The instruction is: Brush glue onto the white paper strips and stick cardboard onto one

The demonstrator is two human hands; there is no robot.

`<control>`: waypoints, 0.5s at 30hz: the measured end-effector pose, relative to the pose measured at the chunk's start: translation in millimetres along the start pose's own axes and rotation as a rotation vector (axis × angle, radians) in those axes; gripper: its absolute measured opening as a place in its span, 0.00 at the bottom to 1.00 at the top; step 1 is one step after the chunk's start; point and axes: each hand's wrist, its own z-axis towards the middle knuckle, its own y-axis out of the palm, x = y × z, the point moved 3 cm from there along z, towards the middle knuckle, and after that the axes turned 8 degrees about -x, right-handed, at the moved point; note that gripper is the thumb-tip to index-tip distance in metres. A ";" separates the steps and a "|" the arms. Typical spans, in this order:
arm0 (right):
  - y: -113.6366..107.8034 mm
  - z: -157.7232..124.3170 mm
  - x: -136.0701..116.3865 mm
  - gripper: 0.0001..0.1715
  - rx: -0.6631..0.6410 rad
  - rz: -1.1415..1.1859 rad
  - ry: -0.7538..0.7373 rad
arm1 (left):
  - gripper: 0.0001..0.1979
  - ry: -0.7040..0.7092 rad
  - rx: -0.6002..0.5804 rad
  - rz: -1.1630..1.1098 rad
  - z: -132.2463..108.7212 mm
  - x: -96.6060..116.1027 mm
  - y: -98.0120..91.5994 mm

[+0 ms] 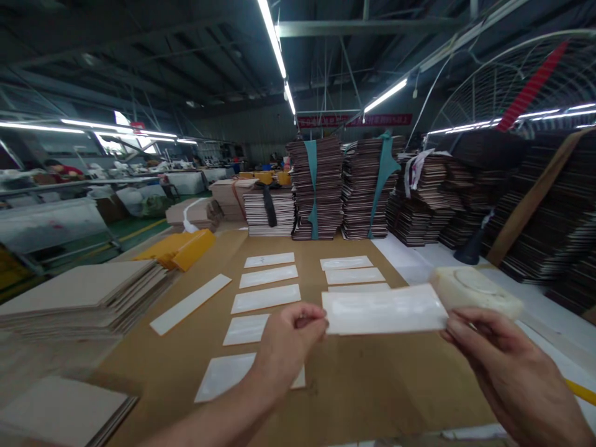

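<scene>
A glossy white strip with thin orange edges (384,309) is held up above the brown board. My left hand (298,335) pinches its left end, and my right hand (498,347) pinches the right end. Below and left of it, a column of similar white strips (266,299) lies on the brown board (367,379); my left forearm and hand partly cover the lower ones. Behind the held strip is a second, shorter column of strips (354,276), its nearest one partly hidden. A single narrow strip (190,304) lies slanted farther left.
Beige panels (79,288) are stacked at the left, with yellow pieces (179,248) behind. Tall tied stacks of dark sheets (321,186) stand across the back. At the right are a pale yellowish block (477,288), a dark cone (470,248) and a large fan (507,81).
</scene>
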 end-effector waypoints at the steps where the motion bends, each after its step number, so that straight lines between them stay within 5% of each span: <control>1: 19.7 20.0 -11.0 0.30 -0.032 0.056 -0.021 | 0.07 0.041 0.029 -0.016 19.7 10.7 -2.3; 4: 72.1 85.8 -20.6 0.25 -0.101 0.198 -0.038 | 0.06 0.064 0.086 -0.133 86.8 24.2 -4.6; 7: 107.8 148.8 -3.4 0.20 -0.111 0.181 -0.015 | 0.06 0.053 0.141 -0.163 153.9 18.2 -3.3; 15: 153.6 261.8 78.6 0.09 -0.126 -0.036 0.067 | 0.05 -0.099 0.216 -0.069 278.0 -34.8 5.6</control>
